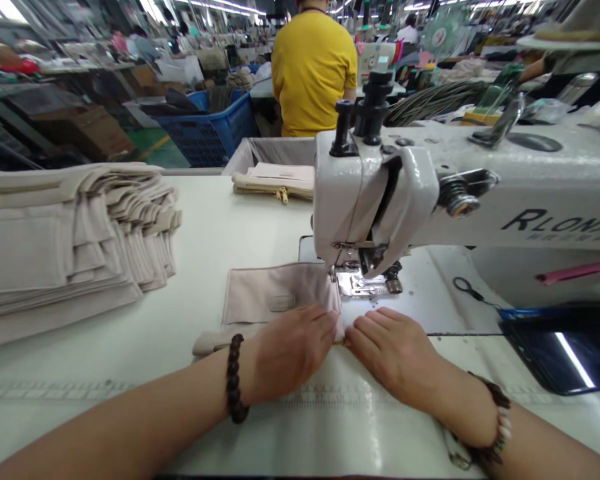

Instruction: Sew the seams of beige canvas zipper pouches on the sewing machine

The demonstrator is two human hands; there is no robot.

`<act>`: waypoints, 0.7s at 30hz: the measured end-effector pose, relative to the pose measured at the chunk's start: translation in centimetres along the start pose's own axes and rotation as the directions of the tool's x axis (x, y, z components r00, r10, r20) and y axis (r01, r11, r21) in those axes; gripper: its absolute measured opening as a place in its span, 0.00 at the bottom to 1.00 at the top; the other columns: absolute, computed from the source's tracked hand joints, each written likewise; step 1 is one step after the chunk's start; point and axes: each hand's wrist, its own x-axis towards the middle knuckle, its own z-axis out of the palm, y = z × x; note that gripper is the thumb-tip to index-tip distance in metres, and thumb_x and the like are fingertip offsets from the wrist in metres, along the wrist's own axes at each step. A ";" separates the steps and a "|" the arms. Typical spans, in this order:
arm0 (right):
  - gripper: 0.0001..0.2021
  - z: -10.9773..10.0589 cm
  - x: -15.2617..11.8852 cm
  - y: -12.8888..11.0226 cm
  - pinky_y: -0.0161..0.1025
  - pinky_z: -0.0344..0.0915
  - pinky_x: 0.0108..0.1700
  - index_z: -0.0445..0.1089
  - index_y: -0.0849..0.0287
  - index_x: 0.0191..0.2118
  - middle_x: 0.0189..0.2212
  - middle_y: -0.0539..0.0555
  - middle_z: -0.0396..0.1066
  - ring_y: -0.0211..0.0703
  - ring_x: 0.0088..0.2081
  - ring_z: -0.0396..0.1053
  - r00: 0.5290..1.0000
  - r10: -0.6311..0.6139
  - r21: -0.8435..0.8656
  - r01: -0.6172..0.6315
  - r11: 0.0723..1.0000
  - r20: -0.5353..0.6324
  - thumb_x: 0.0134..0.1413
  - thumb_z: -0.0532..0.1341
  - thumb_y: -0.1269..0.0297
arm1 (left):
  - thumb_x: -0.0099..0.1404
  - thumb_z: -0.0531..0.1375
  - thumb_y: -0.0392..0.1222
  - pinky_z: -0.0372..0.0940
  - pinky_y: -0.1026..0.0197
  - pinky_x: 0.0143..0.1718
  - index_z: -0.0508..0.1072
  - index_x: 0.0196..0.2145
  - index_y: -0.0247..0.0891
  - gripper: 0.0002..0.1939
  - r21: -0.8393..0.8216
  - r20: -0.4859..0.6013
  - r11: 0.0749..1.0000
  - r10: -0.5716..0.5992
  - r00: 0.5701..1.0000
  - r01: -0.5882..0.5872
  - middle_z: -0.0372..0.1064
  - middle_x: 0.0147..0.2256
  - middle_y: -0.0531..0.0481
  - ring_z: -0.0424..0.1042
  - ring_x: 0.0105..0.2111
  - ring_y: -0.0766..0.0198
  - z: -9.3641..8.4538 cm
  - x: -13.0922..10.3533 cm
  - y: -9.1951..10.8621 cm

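Note:
A beige fabric panel [253,293] with a small rectangular patch lies flat on the table, its right edge at the needle area of a white sewing machine [370,193]. My left hand [295,347] rests on the panel's lower right part, its fingers together and pressing the cloth near the presser foot [334,272]. Just to the right, my right hand [393,350] has its fingers curled at the cloth's right edge, beside a bit of gold zipper [340,343]. The fingertips of both hands partly cover the fabric there.
Stacked beige fabric pieces [80,247] fill the table's left side. Zippered pieces [275,180] lie at the back. Right of the machine are small scissors [467,288] and a dark phone-like device [560,353]. A person in yellow [315,73] sits ahead, near a blue crate [205,130].

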 end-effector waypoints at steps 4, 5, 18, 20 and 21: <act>0.13 0.7 0.8 0.9 0.39 0.45 0.28 0.61 0.60 0.24 0.20 0.51 0.59 0.40 0.24 0.52 0.998 0.063 0.002 -0.063 0.998 -0.008 0.57 0.47 0.73 | 0.60 0.49 0.28 0.61 0.60 0.45 0.68 0.36 0.26 0.09 0.038 -0.018 0.999 0.009 1.000 -0.008 0.68 0.38 0.41 0.67 0.39 0.62 0.6 0.5 -1.6; 0.13 0.8 1.1 1.1 0.39 0.45 0.28 0.61 0.60 0.24 0.20 0.51 0.60 0.40 0.24 0.52 0.997 0.080 0.003 -0.080 0.997 -0.006 0.57 0.47 0.73 | 0.60 0.49 0.28 0.61 0.61 0.45 0.68 0.36 0.27 0.09 0.041 -0.016 0.999 0.015 1.000 -0.015 0.68 0.38 0.42 0.67 0.40 0.62 0.7 0.7 -1.9; 0.10 1.0 1.1 2.7 0.40 0.53 0.33 0.69 0.60 0.38 0.29 0.58 0.67 0.48 0.34 0.60 0.932 0.356 -0.111 -0.361 0.926 -0.067 0.55 0.54 0.61 | 0.65 0.49 0.36 0.61 0.62 0.48 0.70 0.42 0.33 0.13 -0.425 0.078 0.868 -0.246 0.966 0.255 0.70 0.42 0.47 0.68 0.42 0.64 0.8 1.3 -5.8; 0.08 0.5 1.2 3.2 0.39 0.54 0.34 0.69 0.57 0.37 0.30 0.56 0.67 0.46 0.34 0.61 0.918 0.392 -0.017 -0.391 0.920 0.065 0.54 0.55 0.64 | 0.65 0.50 0.38 0.62 0.64 0.47 0.70 0.43 0.33 0.13 -0.456 0.100 0.839 -0.284 0.954 0.298 0.70 0.42 0.47 0.68 0.43 0.65 0.7 1.1 -6.0; 0.08 0.0 1.2 3.5 0.38 0.54 0.33 0.69 0.57 0.34 0.29 0.55 0.67 0.44 0.33 0.61 0.914 0.385 0.043 -0.393 0.918 0.131 0.55 0.54 0.63 | 0.65 0.51 0.39 0.62 0.65 0.46 0.70 0.43 0.33 0.13 -0.445 0.101 0.847 -0.274 0.956 0.290 0.70 0.42 0.47 0.68 0.43 0.65 0.7 1.0 -5.9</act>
